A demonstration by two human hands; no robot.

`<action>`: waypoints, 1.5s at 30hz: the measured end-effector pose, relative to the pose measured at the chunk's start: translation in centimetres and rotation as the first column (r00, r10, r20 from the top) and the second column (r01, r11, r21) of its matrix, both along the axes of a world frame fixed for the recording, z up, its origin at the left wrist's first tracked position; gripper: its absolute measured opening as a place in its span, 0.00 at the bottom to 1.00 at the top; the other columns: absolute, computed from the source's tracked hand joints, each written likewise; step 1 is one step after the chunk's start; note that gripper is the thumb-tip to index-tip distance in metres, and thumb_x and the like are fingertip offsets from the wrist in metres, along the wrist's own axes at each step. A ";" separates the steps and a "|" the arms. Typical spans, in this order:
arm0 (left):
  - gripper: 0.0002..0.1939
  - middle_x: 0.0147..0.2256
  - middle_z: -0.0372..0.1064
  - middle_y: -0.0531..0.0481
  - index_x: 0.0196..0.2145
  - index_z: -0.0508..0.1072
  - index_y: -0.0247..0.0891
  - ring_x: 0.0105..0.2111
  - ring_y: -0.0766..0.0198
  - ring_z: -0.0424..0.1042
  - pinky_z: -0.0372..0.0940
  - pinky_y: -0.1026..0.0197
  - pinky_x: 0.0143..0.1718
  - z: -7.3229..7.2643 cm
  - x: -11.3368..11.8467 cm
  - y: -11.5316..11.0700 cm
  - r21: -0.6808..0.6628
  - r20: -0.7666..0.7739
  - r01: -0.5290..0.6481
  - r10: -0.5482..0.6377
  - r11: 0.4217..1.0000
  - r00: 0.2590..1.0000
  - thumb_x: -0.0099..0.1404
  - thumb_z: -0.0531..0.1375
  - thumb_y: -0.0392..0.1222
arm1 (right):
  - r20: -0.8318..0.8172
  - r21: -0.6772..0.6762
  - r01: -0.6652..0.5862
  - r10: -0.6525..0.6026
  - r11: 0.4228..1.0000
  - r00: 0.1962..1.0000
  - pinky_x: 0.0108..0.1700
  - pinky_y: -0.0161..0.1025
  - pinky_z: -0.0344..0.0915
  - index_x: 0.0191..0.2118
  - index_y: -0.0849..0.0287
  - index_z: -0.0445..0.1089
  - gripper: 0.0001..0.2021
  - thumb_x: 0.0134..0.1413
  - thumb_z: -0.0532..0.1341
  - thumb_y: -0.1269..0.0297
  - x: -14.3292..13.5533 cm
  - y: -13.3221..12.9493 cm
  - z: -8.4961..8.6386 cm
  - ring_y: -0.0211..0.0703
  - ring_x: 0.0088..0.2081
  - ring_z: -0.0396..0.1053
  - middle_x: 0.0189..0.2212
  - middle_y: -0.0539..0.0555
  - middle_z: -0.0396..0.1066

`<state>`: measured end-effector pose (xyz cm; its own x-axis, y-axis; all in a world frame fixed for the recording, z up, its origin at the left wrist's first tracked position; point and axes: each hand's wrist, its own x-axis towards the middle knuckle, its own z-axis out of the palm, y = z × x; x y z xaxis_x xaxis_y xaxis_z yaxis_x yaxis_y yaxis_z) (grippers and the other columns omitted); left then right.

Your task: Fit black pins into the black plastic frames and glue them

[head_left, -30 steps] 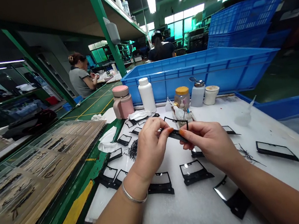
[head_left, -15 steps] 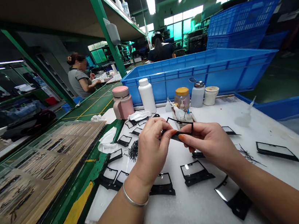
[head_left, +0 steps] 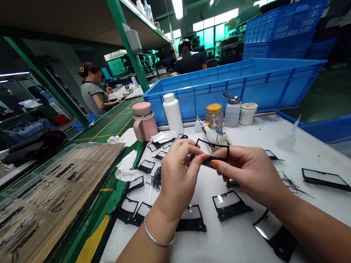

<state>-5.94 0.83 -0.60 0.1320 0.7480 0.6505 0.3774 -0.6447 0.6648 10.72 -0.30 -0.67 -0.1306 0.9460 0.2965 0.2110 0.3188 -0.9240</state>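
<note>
Between both hands, raised over the white tabletop [head_left: 223,246], is a small black frame with a clear window [head_left: 213,144]. My left hand [head_left: 180,169] pinches its left end with thumb and fingers; a metal bangle circles that wrist. At the frame's right end, my right hand [head_left: 246,165] grips with its thumb along the near edge. The fingers hide much of the frame's lower part. Similar black frames lie around, one below the hands [head_left: 230,204], another near my right forearm [head_left: 274,232]. Left of my left hand sits a pile of thin black strips [head_left: 156,178].
Behind stand a pink mug [head_left: 144,122], a white bottle [head_left: 173,113], a jar with an orange lid [head_left: 215,115] and a blue bin [head_left: 237,89]. A compartment tray [head_left: 78,155] lies left. Two people [head_left: 93,92] sit farther back. More strips [head_left: 294,187] lie right.
Both hands keep their hold on the black frame, which has shifted only slightly to the right in view. Little else differs apart from a small camera shift.
</note>
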 end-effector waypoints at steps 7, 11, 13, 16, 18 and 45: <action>0.03 0.38 0.67 0.47 0.32 0.71 0.37 0.40 0.63 0.69 0.67 0.61 0.38 0.1 0.1 -0.2 0.023 -0.037 0.023 -0.023 0.999 0.999 0.65 0.60 0.36 | 0.074 0.104 0.106 -0.114 0.989 0.991 0.23 0.34 0.53 0.27 0.60 0.73 0.08 0.50 0.66 0.61 -0.3 -0.1 -0.2 0.35 0.22 0.56 0.20 0.49 0.65; 0.03 0.38 0.68 0.47 0.32 0.71 0.38 0.40 0.62 0.69 0.68 0.61 0.38 0.0 0.3 -0.3 0.022 -0.045 0.026 -0.025 0.999 0.999 0.65 0.60 0.37 | 0.084 0.122 0.111 -0.122 0.986 0.989 0.25 0.35 0.54 0.25 0.60 0.70 0.08 0.50 0.65 0.62 -0.3 -0.2 -0.2 0.36 0.24 0.58 0.21 0.49 0.66; 0.01 0.37 0.68 0.47 0.33 0.71 0.38 0.39 0.62 0.68 0.68 0.61 0.37 -0.1 0.4 -0.3 -0.004 0.008 0.032 -0.032 0.999 0.999 0.64 0.60 0.37 | 0.076 0.127 0.104 -0.114 0.986 0.991 0.24 0.35 0.53 0.24 0.59 0.69 0.08 0.50 0.64 0.63 -0.3 -0.2 -0.2 0.36 0.23 0.57 0.20 0.49 0.65; 0.06 0.35 0.67 0.49 0.37 0.69 0.38 0.38 0.64 0.69 0.69 0.63 0.36 -0.1 0.6 -0.2 -0.116 0.188 0.104 -0.081 0.988 0.979 0.61 0.63 0.36 | 0.055 0.136 0.099 -0.107 0.986 0.993 0.24 0.35 0.53 0.23 0.59 0.67 0.08 0.49 0.64 0.64 -0.3 -0.3 -0.1 0.36 0.23 0.57 0.19 0.48 0.63; 0.11 0.35 0.68 0.50 0.39 0.67 0.38 0.37 0.65 0.70 0.69 0.64 0.38 0.0 0.6 0.0 -0.199 0.341 0.210 -0.133 0.957 0.930 0.59 0.64 0.35 | 0.032 0.132 0.094 -0.099 0.987 0.995 0.25 0.36 0.53 0.23 0.58 0.66 0.08 0.49 0.63 0.65 -0.3 -0.3 -0.2 0.36 0.23 0.56 0.20 0.48 0.62; 0.07 0.31 0.70 0.51 0.33 0.72 0.33 0.30 0.71 0.69 0.67 0.70 0.33 0.6 0.1 0.0 -0.351 0.491 0.360 -0.157 0.865 0.857 0.59 0.66 0.37 | -0.036 0.084 0.057 -0.054 0.995 0.998 0.25 0.36 0.54 0.29 0.60 0.71 0.05 0.50 0.63 0.64 0.2 0.4 -0.7 0.37 0.24 0.58 0.23 0.50 0.66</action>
<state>-5.86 0.82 0.01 0.1420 0.9363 0.3212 -0.1544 -0.2996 0.9415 10.89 0.12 -1.32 -0.0670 0.9228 0.3794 0.2001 0.3850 -0.9010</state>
